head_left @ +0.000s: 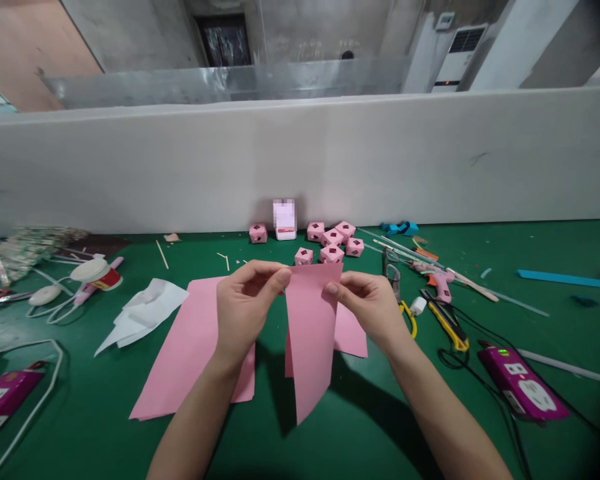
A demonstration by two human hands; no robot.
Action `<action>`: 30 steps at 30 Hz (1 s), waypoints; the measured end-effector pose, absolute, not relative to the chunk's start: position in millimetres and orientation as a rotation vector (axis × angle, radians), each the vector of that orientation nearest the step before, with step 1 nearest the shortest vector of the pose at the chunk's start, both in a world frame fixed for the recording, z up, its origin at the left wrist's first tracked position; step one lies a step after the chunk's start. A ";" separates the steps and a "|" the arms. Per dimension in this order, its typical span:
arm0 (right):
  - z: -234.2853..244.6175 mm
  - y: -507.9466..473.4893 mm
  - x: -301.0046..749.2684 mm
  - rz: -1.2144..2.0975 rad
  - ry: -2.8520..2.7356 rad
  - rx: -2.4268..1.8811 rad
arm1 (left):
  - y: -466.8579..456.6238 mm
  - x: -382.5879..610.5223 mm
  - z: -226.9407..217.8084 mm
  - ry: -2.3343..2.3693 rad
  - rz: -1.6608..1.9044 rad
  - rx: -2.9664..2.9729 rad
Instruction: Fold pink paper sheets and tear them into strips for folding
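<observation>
the left hand is pinching a pink sheet at its top left corner, and the right hand is clamping its grip on the top right edge. the sheet is hanging between them above a green worktop. more pink paper is showing behind it; whether the two are joined, one cannot tell. a pink stack is lying partly behind the left hand. beyond, small pink boxes and a phone are standing near the white partition, a tissue is resting to the left, and a glue gun and a box cutter are lying to the right.
</observation>
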State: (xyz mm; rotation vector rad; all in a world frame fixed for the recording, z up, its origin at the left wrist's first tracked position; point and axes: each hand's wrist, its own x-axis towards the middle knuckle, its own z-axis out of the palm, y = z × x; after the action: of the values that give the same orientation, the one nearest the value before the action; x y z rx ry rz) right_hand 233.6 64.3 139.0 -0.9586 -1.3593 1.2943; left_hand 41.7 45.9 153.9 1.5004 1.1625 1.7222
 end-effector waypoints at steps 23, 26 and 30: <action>144.1 63.6 240.0 1.334 -1.321 -0.937 | 53.9 31.0 152.6 0.985 1.311 1.494; 143.0 63.8 240.3 1.345 -1.319 -0.925 | 52.8 31.4 155.4 1.012 1.350 1.519; 141.7 64.3 240.1 1.330 -1.326 -0.936 | 49.9 32.1 158.7 1.112 1.395 1.609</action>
State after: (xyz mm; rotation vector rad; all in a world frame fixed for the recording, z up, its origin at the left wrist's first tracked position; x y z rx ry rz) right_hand 240.1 64.3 141.7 -0.9360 -1.3263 1.3300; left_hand 32.1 49.9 158.7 1.6090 1.1121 1.3950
